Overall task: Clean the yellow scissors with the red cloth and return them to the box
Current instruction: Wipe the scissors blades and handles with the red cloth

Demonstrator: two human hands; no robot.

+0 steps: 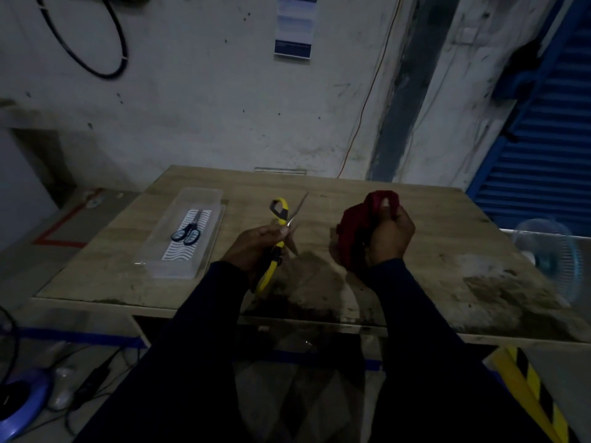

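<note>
Dark-sleeved arms reach over a worn wooden table (447, 251) as a person holds the yellow scissors (281, 215) in the left hand (256, 247). The fingers are curled round them near the pivot, and the handles and blades are spread open above the tabletop. The right hand (390, 238) grips the bunched red cloth (355, 225) just beside them, with cloth and blades apart. The dim light makes it hard to tell whether the blades have been wiped at all; the cleaning appears to be in hand or about to begin. The clear box (153, 251) lies well to the left on the table, a pair of blue-handled scissors (188, 233) inside. Left to do, on this showing: wiping the blades, closing the scissors and laying them in the box.
</note>
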